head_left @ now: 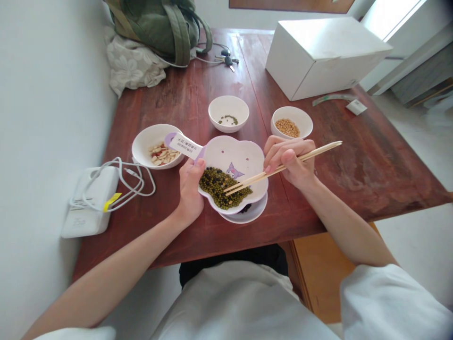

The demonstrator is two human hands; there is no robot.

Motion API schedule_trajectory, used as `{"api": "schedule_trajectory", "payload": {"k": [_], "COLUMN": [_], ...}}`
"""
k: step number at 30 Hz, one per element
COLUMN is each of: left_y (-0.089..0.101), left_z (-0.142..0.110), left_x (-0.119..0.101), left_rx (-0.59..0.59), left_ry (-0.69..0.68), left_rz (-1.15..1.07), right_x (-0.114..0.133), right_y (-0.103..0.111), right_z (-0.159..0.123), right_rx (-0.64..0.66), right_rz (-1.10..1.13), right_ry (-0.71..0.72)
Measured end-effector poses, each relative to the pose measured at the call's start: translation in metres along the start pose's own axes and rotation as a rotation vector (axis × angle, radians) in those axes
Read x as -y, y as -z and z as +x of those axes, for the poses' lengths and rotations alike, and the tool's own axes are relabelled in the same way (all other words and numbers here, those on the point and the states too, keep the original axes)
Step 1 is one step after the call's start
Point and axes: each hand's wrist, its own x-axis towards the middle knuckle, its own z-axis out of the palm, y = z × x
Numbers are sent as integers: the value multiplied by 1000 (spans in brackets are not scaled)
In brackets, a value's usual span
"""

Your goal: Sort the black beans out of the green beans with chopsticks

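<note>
Bowls w/ beans, sliced nuts around flower dish; keys, white box beyond

Left hand holding cloud-shaped bowl of beans, right hand with chopsticks

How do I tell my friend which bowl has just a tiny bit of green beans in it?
Find the reddish wooden table, then the flower-shaped plate with the cartoon on it. Just beyond that plate sits a small white bowl. It's the one with only a few green beans at the bottom, while the neighbouring bowl holds many yellow beans.
</note>
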Motion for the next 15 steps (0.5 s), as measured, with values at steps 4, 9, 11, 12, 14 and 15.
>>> {"api": "schedule_trajectory", "payload": {"k": [4,9,11,12,14,15], "left_y": [0,5,5,5,4,3], "left_z": [0,0,-1,-1,-1,-1], "left_x": [-1,4,5,5,4,3], "left_rx": [39,13,-9,-12,4,11], "left_ry": [-8,-40,-61,-66,-52,-44], "left_rz": [-18,-16,-10,-5,10,16], "right_x": [-1,-7,-9,-9,-7,-6], "right_y": [0,4,4,5,5,4], "right_z": [0,-2,-3,-3,-3,-3], "right_rx": [4,-13,-20,-19,-5,5], "right_rz": [34,40,39,36,28,29], "right_ry": [2,18,19,15,5,4]}}
